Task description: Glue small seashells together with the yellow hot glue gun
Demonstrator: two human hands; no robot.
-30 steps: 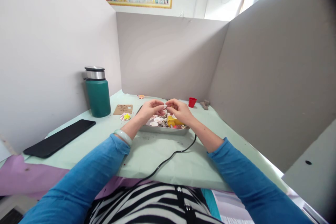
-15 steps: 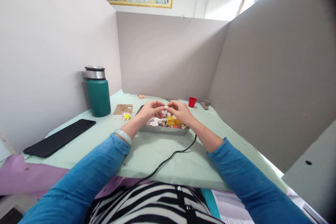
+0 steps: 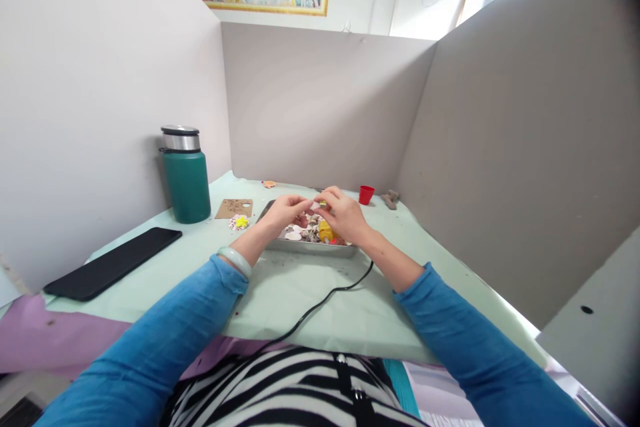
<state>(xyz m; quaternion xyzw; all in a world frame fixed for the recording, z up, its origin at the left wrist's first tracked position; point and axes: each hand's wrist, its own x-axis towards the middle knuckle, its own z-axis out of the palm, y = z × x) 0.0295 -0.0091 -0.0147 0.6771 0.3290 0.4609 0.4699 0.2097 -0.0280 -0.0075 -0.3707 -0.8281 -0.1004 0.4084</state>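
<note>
My left hand (image 3: 290, 211) and my right hand (image 3: 343, 213) meet above a shallow metal tray (image 3: 310, 249). Their fingertips are pinched together around a small white piece (image 3: 315, 205), perhaps a shell; the fingers partly hide it. Pale and brown shells (image 3: 294, 235) fill the tray below. Among them lies a yellow tool (image 3: 326, 232) that looks like a glue gun, partly covered by my right hand. Something reddish (image 3: 337, 241) is beside it. A bit of yellow-green shows between the fingers of my right hand, too small to make out.
Left of the tray are a brown card (image 3: 234, 208), a decorated disc with a yellow star (image 3: 241, 222), a black phone-like slab (image 3: 115, 263) and a green bottle (image 3: 187, 183). A red cup (image 3: 367, 195) stands back right. A black cord (image 3: 320, 303) crosses the table; panels surround it.
My right hand has turned and shifted slightly, its fingers lifting a little. More of the white piece's surroundings show. My left hand has stayed nearly in place.
</note>
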